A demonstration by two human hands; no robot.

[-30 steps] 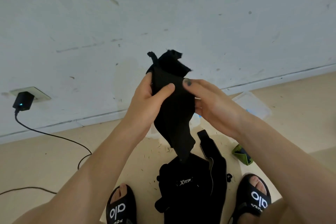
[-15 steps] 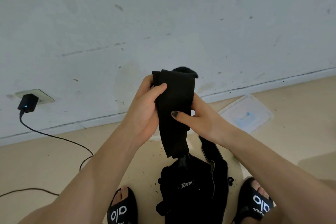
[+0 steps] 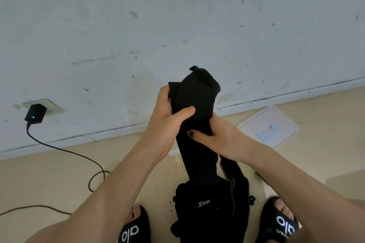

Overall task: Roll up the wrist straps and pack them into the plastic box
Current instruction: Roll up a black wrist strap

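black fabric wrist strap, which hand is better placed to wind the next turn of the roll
Probably the right hand: it pinches the black fabric wrist strap lower down, where the loose tail hangs. The left hand grips beside the rolled top, steadying it.

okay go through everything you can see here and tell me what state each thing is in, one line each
Wrist strap: held up, top end partly rolled, tail hanging down.
Left hand: grips the strap.
Right hand: grips the strap lower down.
Other straps: unrolled, heaped on the floor.
Box lid: lying flat on the floor.
Charger: plugged in, light on.
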